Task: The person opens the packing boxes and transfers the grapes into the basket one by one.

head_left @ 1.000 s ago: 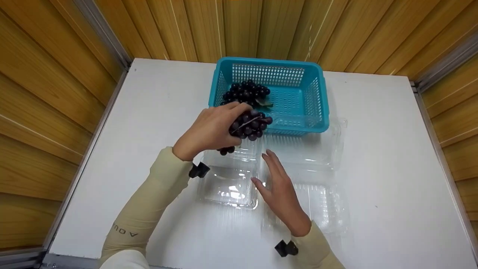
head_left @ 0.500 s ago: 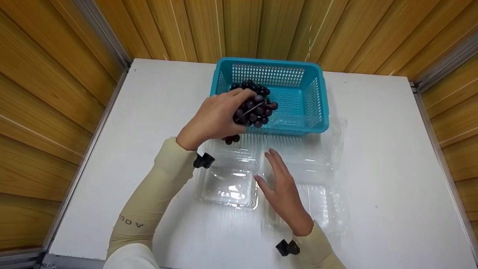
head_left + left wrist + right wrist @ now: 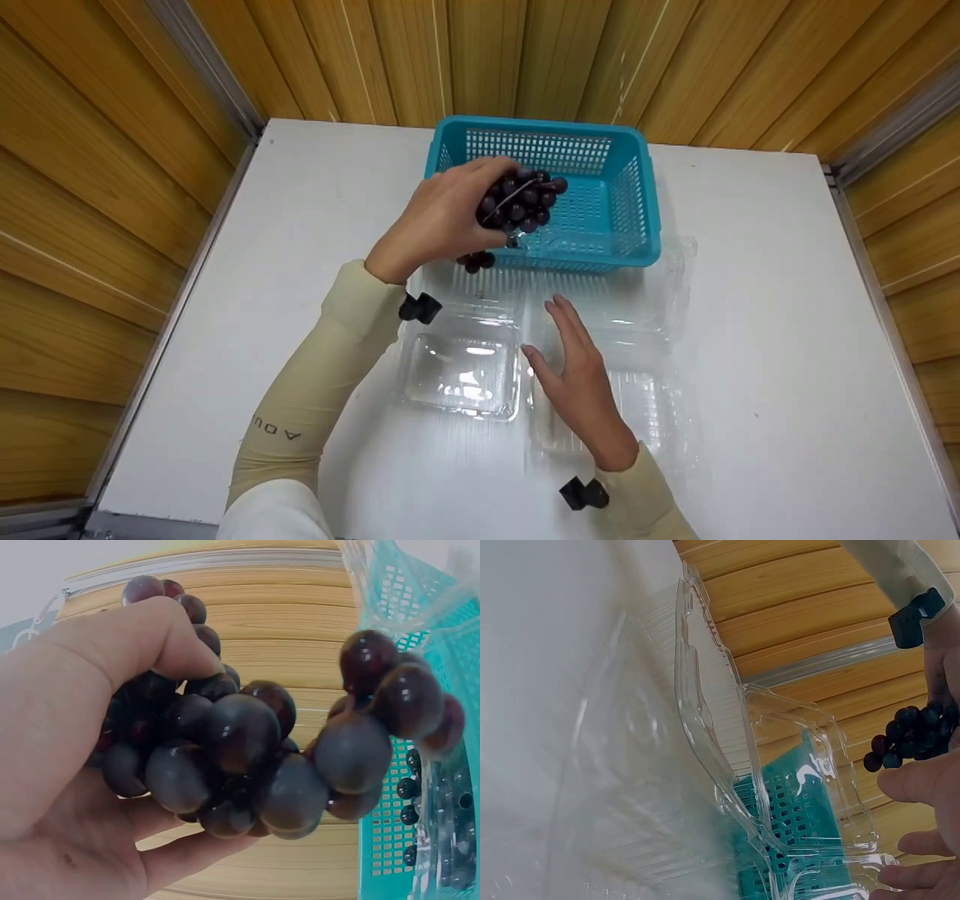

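In the head view my left hand (image 3: 450,214) grips a bunch of dark purple grapes (image 3: 521,201) above the near left part of a teal basket (image 3: 649,202). A thin stem crosses the top of the bunch. The left wrist view shows thumb and fingers curled round the grapes (image 3: 240,735), with part of the bunch dangling free. Other dark grapes (image 3: 409,814) lie inside the basket, mostly hidden by the left hand in the head view. My right hand (image 3: 581,382), fingers fairly straight, holds nothing and is over the clear plastic clamshell box (image 3: 652,409) on the right.
A second clear clamshell box (image 3: 457,367) stands open at the left on the white table (image 3: 780,315). The raised lids of both boxes lean toward the basket's front side. Wood-patterned panels (image 3: 555,60) enclose the table at the back and sides.
My left hand has moved away from me and slightly right with the grapes, from the basket's front edge to over it. The right hand has shifted slightly right.
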`<state>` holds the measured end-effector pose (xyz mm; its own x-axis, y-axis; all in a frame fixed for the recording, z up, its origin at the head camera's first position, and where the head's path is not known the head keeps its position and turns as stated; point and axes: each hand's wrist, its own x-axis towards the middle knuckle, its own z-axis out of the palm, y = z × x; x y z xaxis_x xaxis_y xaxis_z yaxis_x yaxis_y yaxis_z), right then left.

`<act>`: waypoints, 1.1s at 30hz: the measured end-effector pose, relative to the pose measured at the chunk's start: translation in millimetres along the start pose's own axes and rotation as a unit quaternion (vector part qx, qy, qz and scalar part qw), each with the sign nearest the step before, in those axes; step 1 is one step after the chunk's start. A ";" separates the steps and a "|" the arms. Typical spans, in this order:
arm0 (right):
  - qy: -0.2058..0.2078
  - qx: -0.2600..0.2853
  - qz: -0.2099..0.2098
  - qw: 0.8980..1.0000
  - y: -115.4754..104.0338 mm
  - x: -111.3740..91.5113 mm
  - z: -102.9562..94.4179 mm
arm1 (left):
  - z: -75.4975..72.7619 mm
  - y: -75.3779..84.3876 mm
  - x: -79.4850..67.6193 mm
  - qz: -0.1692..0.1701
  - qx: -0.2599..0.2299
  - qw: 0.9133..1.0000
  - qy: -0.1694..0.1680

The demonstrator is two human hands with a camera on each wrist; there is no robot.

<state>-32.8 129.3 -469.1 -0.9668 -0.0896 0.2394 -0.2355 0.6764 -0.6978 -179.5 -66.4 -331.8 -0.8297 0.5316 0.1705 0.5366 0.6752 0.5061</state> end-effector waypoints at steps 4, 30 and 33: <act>0.003 -0.002 0.006 1.000 1.3 0.1 -1.6 | -1.0 0.7 5.6 -0.003 -0.004 1.000 0.012; 0.002 0.000 0.024 1.000 3.8 -2.5 -0.4 | 1.0 2.3 46.7 -0.017 0.010 0.998 0.053; 0.001 -0.005 0.026 1.000 4.1 -2.4 -0.7 | 3.6 2.0 52.0 -0.020 -0.003 0.998 0.054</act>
<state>-31.3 132.8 -472.1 -0.9773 -0.0525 0.2050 -0.1844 0.6868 -0.7030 -221.0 -35.6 -325.0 -0.8624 0.4462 0.2391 0.5018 0.6911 0.5202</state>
